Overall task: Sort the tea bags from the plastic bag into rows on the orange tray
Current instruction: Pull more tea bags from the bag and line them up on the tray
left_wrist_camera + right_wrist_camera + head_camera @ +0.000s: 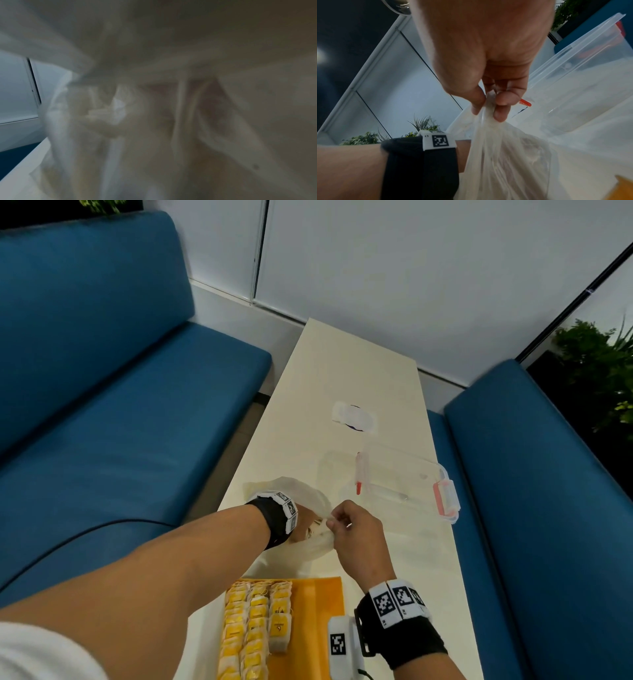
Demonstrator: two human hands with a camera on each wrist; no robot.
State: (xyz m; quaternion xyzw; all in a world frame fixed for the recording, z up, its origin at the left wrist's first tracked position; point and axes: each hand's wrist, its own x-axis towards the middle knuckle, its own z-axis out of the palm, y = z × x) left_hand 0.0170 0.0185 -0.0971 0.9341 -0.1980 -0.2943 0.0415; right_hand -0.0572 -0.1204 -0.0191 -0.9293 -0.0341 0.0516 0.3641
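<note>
A thin translucent plastic bag (308,501) lies on the cream table beyond the orange tray (318,625). My right hand (342,520) pinches the bag's rim (488,112) between thumb and fingers and lifts it. My left hand (305,529) is pushed inside the bag up to the wrist; its fingers are hidden, and the left wrist view shows only blurred plastic (154,108). Three rows of yellow-tagged tea bags (255,628) fill the tray's left part; its right part is bare.
A clear lidded container with red-orange clips (404,484) stands just beyond the bag on the right. A small white packet (352,417) lies farther up the table. Blue sofas flank the narrow table on both sides; plants stand at the far right.
</note>
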